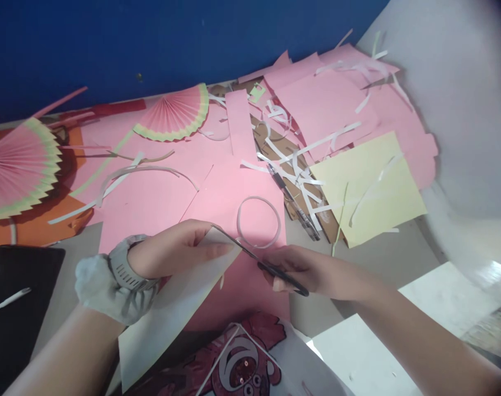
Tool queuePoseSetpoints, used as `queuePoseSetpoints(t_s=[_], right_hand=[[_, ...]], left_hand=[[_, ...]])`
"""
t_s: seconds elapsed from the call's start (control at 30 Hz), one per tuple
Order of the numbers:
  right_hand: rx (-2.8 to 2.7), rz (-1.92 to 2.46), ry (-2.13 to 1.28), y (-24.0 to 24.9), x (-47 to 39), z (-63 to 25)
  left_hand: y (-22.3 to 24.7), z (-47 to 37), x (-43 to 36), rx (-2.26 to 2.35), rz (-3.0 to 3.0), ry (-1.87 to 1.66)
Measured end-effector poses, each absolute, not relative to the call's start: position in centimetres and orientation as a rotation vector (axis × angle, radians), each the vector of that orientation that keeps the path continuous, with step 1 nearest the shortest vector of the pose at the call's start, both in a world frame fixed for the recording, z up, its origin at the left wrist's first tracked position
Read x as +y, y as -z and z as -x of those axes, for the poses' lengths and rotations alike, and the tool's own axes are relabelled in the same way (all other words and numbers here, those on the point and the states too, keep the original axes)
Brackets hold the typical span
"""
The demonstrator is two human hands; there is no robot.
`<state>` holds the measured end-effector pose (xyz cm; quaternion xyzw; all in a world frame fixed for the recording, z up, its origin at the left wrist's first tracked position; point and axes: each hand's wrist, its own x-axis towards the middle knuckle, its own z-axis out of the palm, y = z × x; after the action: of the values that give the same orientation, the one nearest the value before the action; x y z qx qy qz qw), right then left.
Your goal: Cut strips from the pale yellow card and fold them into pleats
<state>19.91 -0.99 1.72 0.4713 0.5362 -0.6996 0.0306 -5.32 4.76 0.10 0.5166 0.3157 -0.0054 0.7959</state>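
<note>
My left hand (188, 247) grips a sheet of pale paper (168, 324) near its upper end, and the sheet hangs down toward my lap. In my right hand (295, 269) is a pair of scissors (286, 276) with dark handles. Their blades reach left along the paper's upper edge, close to my left fingers. Beneath both hands lies a large pink sheet (159, 203). A thin pale ring (239, 220) rests on it just beyond the scissors. Part of the paper is hidden by my left hand and wrist.
Folded pink and green paper fans (176, 113) lie at the left and back. White paper strips (300, 170) and a pen (289, 195) are scattered at centre right beside a yellow sheet (370, 192). A black tablet-like object (31, 324) lies at lower left. A blue wall (192, 38) stands behind.
</note>
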Motion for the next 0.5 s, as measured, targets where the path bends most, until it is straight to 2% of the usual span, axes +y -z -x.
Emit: queuePoseSetpoints(t_s=[0.3,0.5], right_hand=[[1.612,-0.96,2.58,-1.0,0.3,-20.2],[1.802,-0.903,2.458,-1.3,0.3,-20.1]], left_hand=[[-0.1,5.4,5.1,0.631,-1.221,0.007],[-0.3,5.5,4.9,0.637,-1.288,0.025]])
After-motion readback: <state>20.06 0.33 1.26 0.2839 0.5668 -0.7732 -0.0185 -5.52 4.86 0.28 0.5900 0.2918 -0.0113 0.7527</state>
